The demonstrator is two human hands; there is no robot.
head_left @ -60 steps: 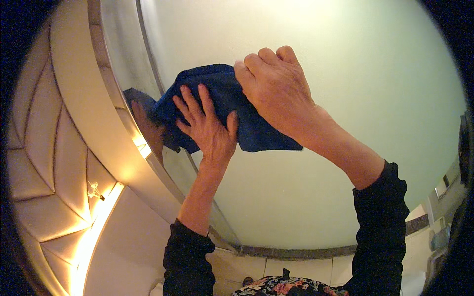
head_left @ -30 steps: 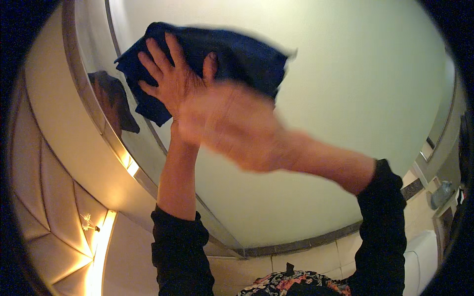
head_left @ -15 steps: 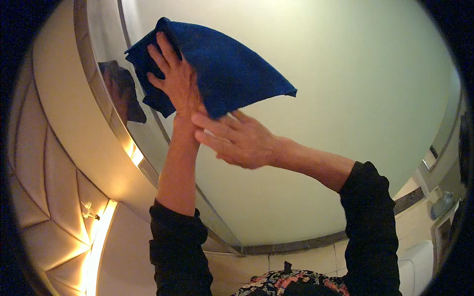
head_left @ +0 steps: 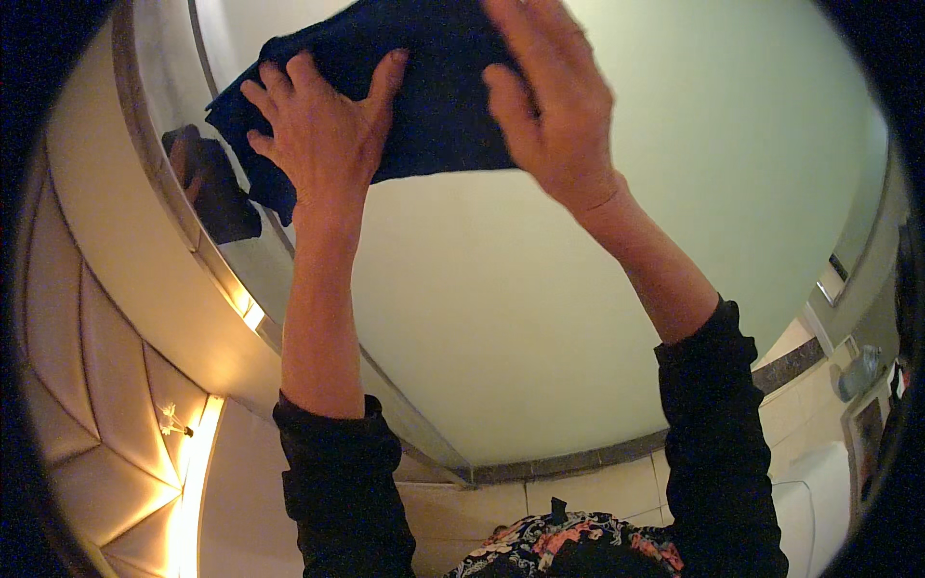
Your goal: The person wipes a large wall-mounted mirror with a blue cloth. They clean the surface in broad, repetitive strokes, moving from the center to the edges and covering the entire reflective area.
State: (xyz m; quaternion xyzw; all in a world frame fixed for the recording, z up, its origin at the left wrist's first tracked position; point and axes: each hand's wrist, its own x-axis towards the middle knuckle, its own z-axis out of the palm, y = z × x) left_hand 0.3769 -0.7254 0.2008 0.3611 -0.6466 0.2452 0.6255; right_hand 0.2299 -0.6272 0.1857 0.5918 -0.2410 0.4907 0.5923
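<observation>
A dark blue cloth lies spread against a large pale, smooth panel at the top of the view. My left hand presses flat on the cloth's left part, thumb and fingers spread wide. At the cloth's right end is my right hand, its fingers stretched out and the thumb apart. The right fingertips reach the upper edge of the picture and are slightly blurred. Whether they touch the cloth or hover just over it cannot be told.
Along the left runs a metal frame strip beside a shiny surface that reflects the cloth. Farther left stands a padded wall with a glowing light strip. A dark border and pale tiles lie below the panel.
The cloth, partly folded over before, is now spread wider and higher. My right hand has moved from beside the left wrist up to the cloth's right end. My left hand shifted slightly left.
</observation>
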